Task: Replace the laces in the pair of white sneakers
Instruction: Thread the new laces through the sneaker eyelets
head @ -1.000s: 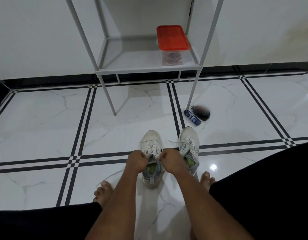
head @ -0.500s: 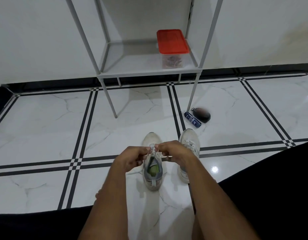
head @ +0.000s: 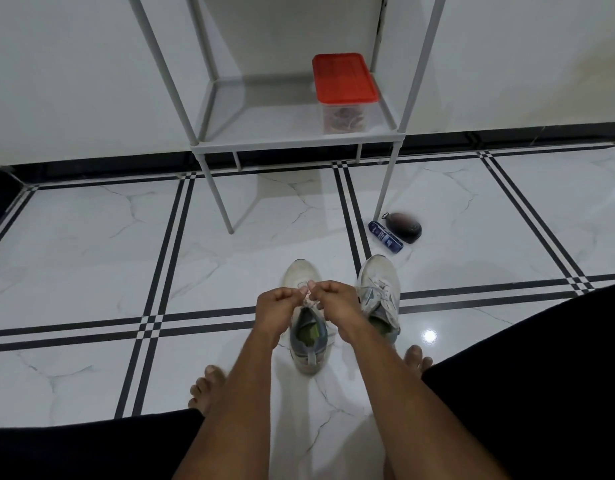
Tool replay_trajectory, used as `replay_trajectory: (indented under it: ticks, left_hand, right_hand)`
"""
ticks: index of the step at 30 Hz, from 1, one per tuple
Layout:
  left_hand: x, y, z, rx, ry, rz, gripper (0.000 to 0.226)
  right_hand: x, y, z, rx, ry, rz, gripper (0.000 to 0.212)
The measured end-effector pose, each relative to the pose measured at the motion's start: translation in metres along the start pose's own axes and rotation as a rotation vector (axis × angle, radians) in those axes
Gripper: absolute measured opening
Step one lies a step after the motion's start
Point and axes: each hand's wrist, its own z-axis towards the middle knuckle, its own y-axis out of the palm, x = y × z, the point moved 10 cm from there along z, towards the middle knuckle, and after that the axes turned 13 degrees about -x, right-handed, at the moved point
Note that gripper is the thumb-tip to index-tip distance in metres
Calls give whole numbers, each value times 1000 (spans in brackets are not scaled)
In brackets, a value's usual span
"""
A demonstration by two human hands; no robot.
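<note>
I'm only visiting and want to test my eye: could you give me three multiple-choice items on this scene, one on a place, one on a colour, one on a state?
1. Where is the lidded box?
A. on the floor
B. on the shelf
C. inside a sneaker

2. What colour is its lid?
A. red
B. green
C. black

3. What are the hands doing?
A. resting flat on the floor
B. pinching the lace
C. lifting the box

Answers: B, the lidded box stands on the shelf; A, the lid is red; B, left hand and right hand pinch the lace over the left sneaker.

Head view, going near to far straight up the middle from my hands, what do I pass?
hands pinching the lace → left sneaker's toe → shelf rack → red-lidded container
</note>
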Motion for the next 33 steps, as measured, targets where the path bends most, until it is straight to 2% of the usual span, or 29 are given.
replay_trajectory:
  ticks: [2,7,10,11,14,18,20,22,25,29,33]
  left_hand:
    - [1,-1,2,-15,-19,8,10]
    - [6,-13,3,59,-37,-12,22]
    - [10,-11,1,44,-3,20,15]
    - [11,-8,2,25,0,28,15]
    - [17,-2,2,-26,36,52,16]
    - [26,0,3,-61,95,89,16]
    - [33,-3,6,-55,118,174,22]
    - [42,-5,9,-36,160,353,18]
    - [53,-6,8,23,214,516,13]
    - [52,-4,10,-34,213,437,14]
    - [42,5,10,-131,143,342,13]
  right_hand:
    - [-3,0,0,-14,6,18,15]
    - [-3,-4,1,3,40,-15,36]
    - [1,-2,3,2,22,-32,12]
    - [1,-2,3,4,16,-45,11]
    - [-3,1,1,15,4,-88,18]
    - [-6,7,1,-56,57,-126,20]
    - [-3,12,1,-123,111,-96,24]
    - [-2,15,1,-166,134,-91,29]
    - [-5,9,5,-107,98,-118,27]
    - [1,-7,12,18,96,13,18]
    - [-5,-10,14,-2,57,-45,11]
